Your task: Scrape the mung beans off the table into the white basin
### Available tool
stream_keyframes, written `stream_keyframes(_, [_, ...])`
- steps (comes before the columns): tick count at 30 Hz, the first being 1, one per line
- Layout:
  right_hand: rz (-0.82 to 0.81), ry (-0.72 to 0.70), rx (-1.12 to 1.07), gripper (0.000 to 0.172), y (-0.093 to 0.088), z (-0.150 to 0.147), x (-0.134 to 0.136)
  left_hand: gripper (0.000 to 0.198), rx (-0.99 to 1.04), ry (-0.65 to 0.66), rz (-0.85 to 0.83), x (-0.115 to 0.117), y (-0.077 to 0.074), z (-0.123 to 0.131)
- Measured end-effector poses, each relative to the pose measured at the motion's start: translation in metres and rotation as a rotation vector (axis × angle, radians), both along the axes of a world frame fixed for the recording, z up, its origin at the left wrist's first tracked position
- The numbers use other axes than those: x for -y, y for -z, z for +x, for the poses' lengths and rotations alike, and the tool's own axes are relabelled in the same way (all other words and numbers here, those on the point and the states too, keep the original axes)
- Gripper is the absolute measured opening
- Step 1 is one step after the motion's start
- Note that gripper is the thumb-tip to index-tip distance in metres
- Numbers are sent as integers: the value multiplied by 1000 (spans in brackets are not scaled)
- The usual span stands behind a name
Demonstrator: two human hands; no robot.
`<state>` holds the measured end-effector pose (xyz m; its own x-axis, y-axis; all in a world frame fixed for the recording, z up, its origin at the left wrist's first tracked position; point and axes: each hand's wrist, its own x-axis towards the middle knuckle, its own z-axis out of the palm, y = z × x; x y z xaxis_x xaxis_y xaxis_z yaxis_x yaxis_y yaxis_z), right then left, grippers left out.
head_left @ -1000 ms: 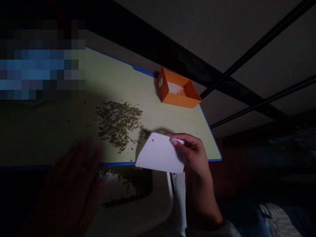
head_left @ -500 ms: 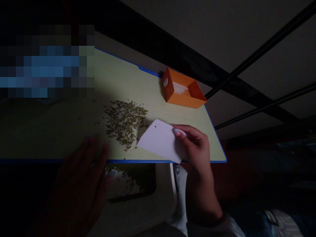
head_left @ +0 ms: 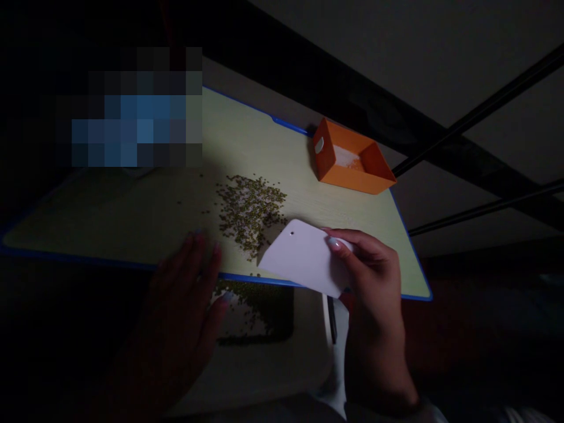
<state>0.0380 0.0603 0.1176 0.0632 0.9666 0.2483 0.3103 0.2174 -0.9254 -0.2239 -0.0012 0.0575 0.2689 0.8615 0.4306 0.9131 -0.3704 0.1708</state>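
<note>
Small green beans [head_left: 247,205] lie in a loose pile on the pale tabletop [head_left: 335,205], with some pale bits visible among them. My right hand [head_left: 370,258] pinches a white scraper [head_left: 304,258], a flat sheet with a small hole near one corner. Its left end is low beside the pile's right side, and its lower part overlaps the table's blue edge. Dark and partly in shadow, my left hand [head_left: 189,294] is at the near edge, left of the pile, with its fingers stretched out and holding nothing.
Below the table edge a pale tray [head_left: 304,364] contains more green beans [head_left: 273,305]. At the back right stands an orange box [head_left: 352,179] with whitish grains inside. A blurred-out patch covers something blue at the upper left. A tiled wall runs behind the table.
The whole view has shifted, so the table and box appear farther right. Against the table, the scraper has moved slightly left, closer to the pile. My left hand remains open near the edge.
</note>
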Motion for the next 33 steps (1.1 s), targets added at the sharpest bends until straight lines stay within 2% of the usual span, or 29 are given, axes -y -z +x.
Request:
stream_keyframes(7, [-23,-86,-1,12,0,-6,0,60,-35,-27,6,1,1,-1])
stream_keyframes(11, [47,-39,61,17,-7,-7,8,60,-38,-15,41,0,0,-1])
stream_keyframes(14, [174,-49,258,25,-15,-6,23,62,-34,6,66,-2,3,-2])
stream_keyframes(17, [400,-183,550,42,-20,-5,43,65,-12,25,80,-5,9,-6])
stream_keyframes(19, [532,-294,674,40,-18,-6,53,68,20,62,86,-7,15,-11])
stream_keyframes(21, [613,-323,732,32,-14,-9,59,73,56,83,91,-11,20,-16])
stream_keyframes(26, [713,-249,773,26,-7,-25,53,77,129,100,30,-17,28,-24])
stream_keyframes(33, [792,-133,795,23,2,-33,38,73,146,70,0,-15,24,-24])
